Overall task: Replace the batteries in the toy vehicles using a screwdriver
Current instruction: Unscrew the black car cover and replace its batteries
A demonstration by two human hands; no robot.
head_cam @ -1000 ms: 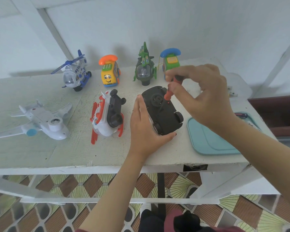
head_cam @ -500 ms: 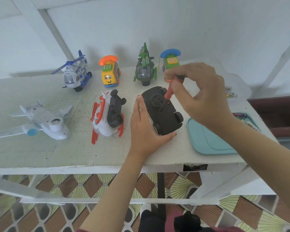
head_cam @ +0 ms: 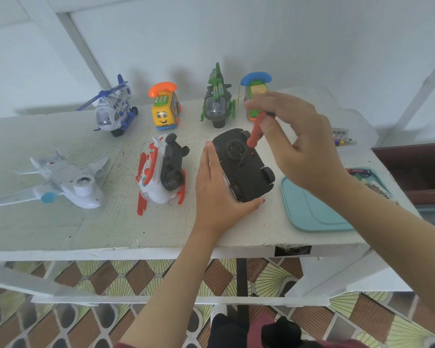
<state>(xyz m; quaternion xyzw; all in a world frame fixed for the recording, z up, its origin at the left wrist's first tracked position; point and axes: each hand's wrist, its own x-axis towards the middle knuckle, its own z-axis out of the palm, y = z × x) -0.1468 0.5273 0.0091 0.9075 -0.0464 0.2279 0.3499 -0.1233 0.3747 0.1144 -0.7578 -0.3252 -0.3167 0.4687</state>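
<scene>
on the white table [head_cam: 60,222] a black toy car [head_cam: 246,172] lies upside down, wheels up, near the front edge at the middle. the left hand [head_cam: 216,194] holds it in place: the fingers lie together along its left side and the thumb wraps around its near end. the right hand [head_cam: 304,146] is above the car, its fingers clamped on a red screwdriver [head_cam: 254,134] that leans down to the car's underside; the tip seems to touch there. just right of the car is a teal tray [head_cam: 309,214] with batteries [head_cam: 359,172] at its far corner. a white toy airplane [head_cam: 60,179] and a red and white toy helicopter [head_cam: 156,177] lie at the left.
</scene>
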